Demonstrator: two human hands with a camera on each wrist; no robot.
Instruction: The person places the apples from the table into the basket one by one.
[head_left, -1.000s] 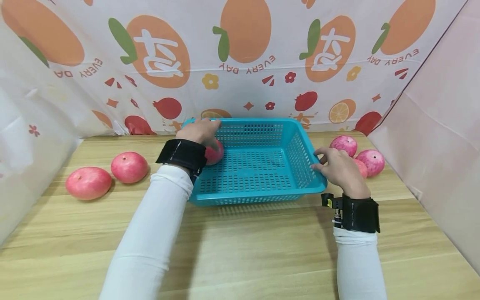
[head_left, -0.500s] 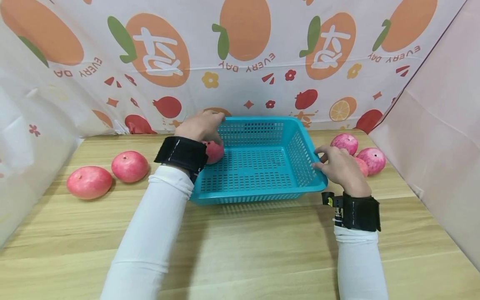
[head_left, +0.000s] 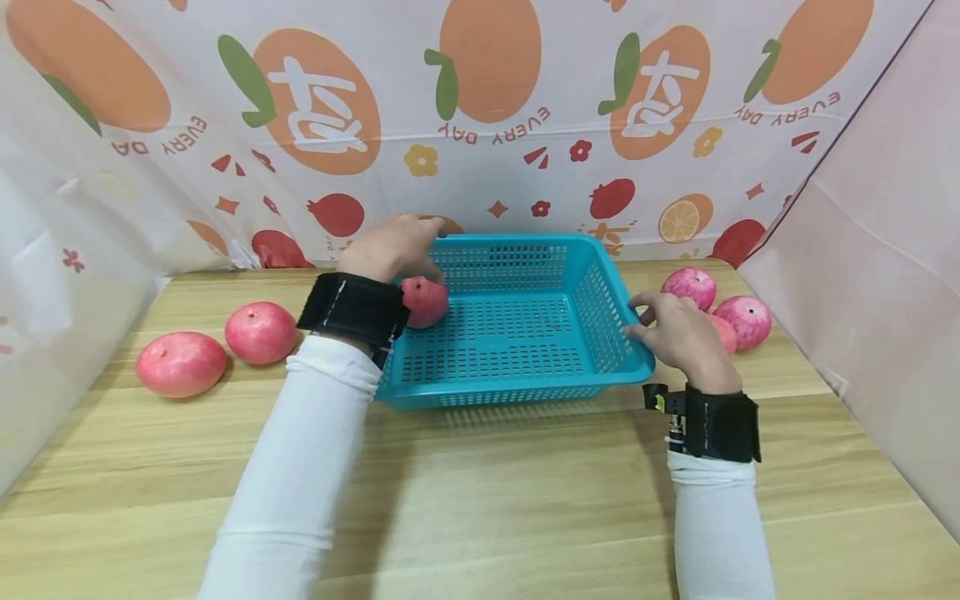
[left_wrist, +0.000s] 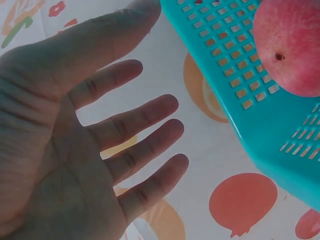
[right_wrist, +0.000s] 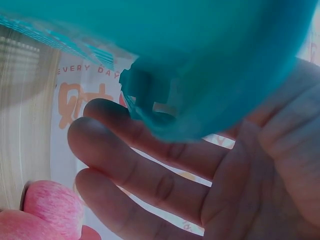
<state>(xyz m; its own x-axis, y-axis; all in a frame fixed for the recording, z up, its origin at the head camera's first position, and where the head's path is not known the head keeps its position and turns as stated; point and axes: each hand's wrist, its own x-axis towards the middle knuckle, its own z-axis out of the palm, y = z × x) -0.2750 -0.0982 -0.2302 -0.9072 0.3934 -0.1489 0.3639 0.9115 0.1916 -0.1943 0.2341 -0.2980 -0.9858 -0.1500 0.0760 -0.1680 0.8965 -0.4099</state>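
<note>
A blue-green plastic basket point(head_left: 517, 390) with perforated walls stands on the table. Inside it, at the left end, rests a pink-red rounded fruit point(head_left: 425, 304) with a small dark spot. My left hand point(head_left: 386, 250) hovers over the basket's left end, overlapping the rim in the head view. The left wrist view shows its fingers point(left_wrist: 150, 145) spread, holding nothing, with a gap between them and the fruit. At the opposite end, my right hand point(head_left: 678, 333) grips the basket's right rim. Its fingers point(right_wrist: 120, 155) curl below the rim in the right wrist view; the thumb is hidden there.
Two pink-red fruits point(head_left: 260, 333) lie on the table left of the basket. Several more, some streaked pink and white point(head_left: 742, 322), sit together beyond my right hand. Behind the basket hangs a fruit-print curtain point(head_left: 487, 183); pale sheets border both sides of the wooden table point(head_left: 525, 508).
My left hand has drawn slightly left and back from the fruit in the basket, so more of the fruit shows. My right hand stays at the rim.
</note>
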